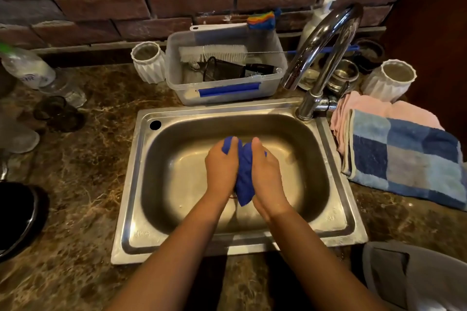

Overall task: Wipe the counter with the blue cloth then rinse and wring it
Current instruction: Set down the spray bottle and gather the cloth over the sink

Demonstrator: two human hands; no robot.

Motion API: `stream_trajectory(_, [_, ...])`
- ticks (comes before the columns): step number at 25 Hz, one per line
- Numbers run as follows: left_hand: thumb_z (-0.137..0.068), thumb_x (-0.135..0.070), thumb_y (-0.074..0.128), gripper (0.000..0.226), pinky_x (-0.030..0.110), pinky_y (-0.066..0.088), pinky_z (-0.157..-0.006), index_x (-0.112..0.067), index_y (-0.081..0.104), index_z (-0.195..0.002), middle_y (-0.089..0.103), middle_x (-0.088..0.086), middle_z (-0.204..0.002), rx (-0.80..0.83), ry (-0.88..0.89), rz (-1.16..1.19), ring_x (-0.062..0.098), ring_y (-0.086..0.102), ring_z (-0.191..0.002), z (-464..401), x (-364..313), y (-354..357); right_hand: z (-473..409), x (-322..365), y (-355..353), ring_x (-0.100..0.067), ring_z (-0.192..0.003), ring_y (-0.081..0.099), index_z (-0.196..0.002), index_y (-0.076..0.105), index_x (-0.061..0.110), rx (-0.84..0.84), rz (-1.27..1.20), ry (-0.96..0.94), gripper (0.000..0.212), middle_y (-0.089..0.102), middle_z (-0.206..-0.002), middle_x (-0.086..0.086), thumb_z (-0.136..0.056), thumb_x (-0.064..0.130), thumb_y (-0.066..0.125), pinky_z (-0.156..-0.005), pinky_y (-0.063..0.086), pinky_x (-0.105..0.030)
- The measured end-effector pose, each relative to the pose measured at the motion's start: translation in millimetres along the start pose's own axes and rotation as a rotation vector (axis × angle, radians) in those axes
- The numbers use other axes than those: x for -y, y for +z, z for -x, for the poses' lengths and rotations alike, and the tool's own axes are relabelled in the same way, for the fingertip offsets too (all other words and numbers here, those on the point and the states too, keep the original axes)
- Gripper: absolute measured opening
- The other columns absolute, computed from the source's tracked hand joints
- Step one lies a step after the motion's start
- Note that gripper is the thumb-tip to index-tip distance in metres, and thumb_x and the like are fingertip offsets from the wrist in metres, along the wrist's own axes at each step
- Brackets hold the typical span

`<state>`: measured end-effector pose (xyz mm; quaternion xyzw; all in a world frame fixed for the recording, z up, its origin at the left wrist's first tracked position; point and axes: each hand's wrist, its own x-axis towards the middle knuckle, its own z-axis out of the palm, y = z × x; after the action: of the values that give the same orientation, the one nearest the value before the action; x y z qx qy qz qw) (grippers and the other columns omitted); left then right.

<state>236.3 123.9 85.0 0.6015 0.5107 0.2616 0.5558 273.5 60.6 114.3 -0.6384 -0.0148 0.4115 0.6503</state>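
Hands: left hand [222,167] and right hand [265,174] together, both gripping bunched blue cloth [244,177].
Cloth: over middle of sink [141,174].
Room: open basin all round; faucet [326,58] at 2 o'clock.
Writing: rim stamp, unreadable.

Blue cloth [244,171] mostly hidden between hands [243,169]

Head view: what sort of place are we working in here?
Most likely a home kitchen sink area. A stainless sink with a chrome faucet is set into a marble-patterned counter; a plastic tub of washing-up brushes stands behind it. Both hands hold the blue cloth over the basin.
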Motion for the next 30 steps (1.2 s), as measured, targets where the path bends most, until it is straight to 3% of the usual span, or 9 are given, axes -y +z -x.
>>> stream_trajectory(3, [-0.097,-0.031,0.040,0.026,0.025,0.043,-0.064,-0.026,0.051,-0.073,0.057,-0.003,-0.075,-0.050,-0.196,0.252,0.012,0.055,-0.074,0.1,-15.7,-4.7,-13.1,8.8,-13.2,-0.012,-0.079,0.064,-0.090,0.057,0.023,0.014,-0.135,-0.058,0.021,0.064,-0.092,-0.005,-0.098,0.027,0.038,-0.064,0.053,-0.021])
stream_trajectory(6, [-0.090,-0.039,0.045,0.015,0.018,0.041,-0.067,-0.029,0.051,-0.080,0.054,-0.006,-0.084,0.056,0.224,0.071,0.006,0.054,-0.078,19.9,-35.1,6.4,-19.6,18.1,-18.6,-0.016,-0.082,0.063,-0.094,0.060,0.018,0.127,-0.502,0.099,0.023,0.065,-0.095,-0.008,-0.095,0.031,0.040,-0.078,0.051,-0.030])
stream_trajectory(9, [-0.081,-0.039,0.057,0.026,0.023,0.042,-0.060,-0.017,0.052,-0.070,0.051,0.000,-0.071,0.049,0.388,-0.177,0.011,0.049,-0.063,25.7,-29.1,25.7,-17.2,15.4,-3.5,-0.007,-0.058,0.055,-0.069,0.056,0.018,0.241,-0.639,0.193,0.037,0.056,-0.060,0.002,-0.090,0.044,0.041,-0.064,0.048,-0.023])
stream_trajectory(14, [-0.090,-0.028,0.054,0.027,0.028,0.045,-0.063,-0.016,0.055,-0.066,0.055,0.003,-0.062,0.140,-0.169,0.123,0.016,0.054,-0.062,-1.2,-34.0,26.4,-27.5,9.2,-10.6,-0.025,-0.084,0.066,-0.077,0.059,0.022,-0.135,0.199,-0.077,0.037,0.067,-0.083,-0.009,-0.094,0.046,0.036,-0.083,0.054,-0.047])
stream_trajectory(18, [-0.090,-0.038,0.051,0.030,0.037,0.052,-0.077,-0.012,0.060,-0.102,0.067,0.012,-0.099,0.161,-0.641,0.509,0.026,0.063,-0.087,-22.6,-35.5,16.4,-23.3,14.7,-21.8,-0.027,-0.102,0.064,-0.100,0.056,0.019,0.006,-0.016,-0.138,0.021,0.065,-0.105,-0.010,-0.099,0.023,0.036,-0.088,0.055,-0.040])
stream_trajectory(20, [-0.091,-0.035,0.050,0.027,0.039,0.051,-0.086,-0.023,0.058,-0.114,0.062,0.009,-0.116,0.117,-0.423,0.648,0.023,0.061,-0.100,-22.0,-34.6,15.3,-26.7,20.3,-24.8,-0.023,-0.108,0.062,-0.115,0.055,0.015,0.119,-0.422,-0.093,0.027,0.063,-0.116,-0.008,-0.098,0.013,0.034,-0.088,0.054,-0.032])
stream_trajectory(22, [-0.088,-0.034,0.046,0.033,0.031,0.045,-0.097,-0.043,0.049,-0.120,0.049,-0.002,-0.134,0.307,-0.028,0.527,0.014,0.053,-0.117,0.6,-33.1,22.4,-31.4,24.4,-20.1,-0.019,-0.107,0.063,-0.122,0.055,0.016,0.165,-0.538,-0.021,0.031,0.062,-0.122,-0.007,-0.097,0.020,0.037,-0.089,0.052,-0.033])
stream_trajectory(25, [-0.085,-0.037,0.043,0.026,0.029,0.042,-0.100,-0.053,0.047,-0.105,0.046,-0.009,-0.125,0.253,0.197,0.163,0.008,0.049,-0.116,17.2,-29.3,36.1,-31.4,20.5,-7.6,-0.008,-0.086,0.060,-0.119,0.055,0.017,0.065,-0.090,-0.062,0.030,0.063,-0.098,0.006,-0.097,0.030,0.039,-0.076,0.049,-0.029])
stream_trajectory(30, [-0.097,-0.025,0.040,0.017,0.016,0.044,-0.068,-0.021,0.050,-0.083,0.052,0.004,-0.086,0.191,0.271,0.005,0.011,0.052,-0.075,-6.0,-29.3,34.2,-35.6,16.3,-8.4,-0.013,-0.076,0.058,-0.087,0.057,0.016,-0.054,0.037,-0.083,0.034,0.059,-0.078,-0.003,-0.097,0.036,0.033,-0.073,0.047,-0.033])
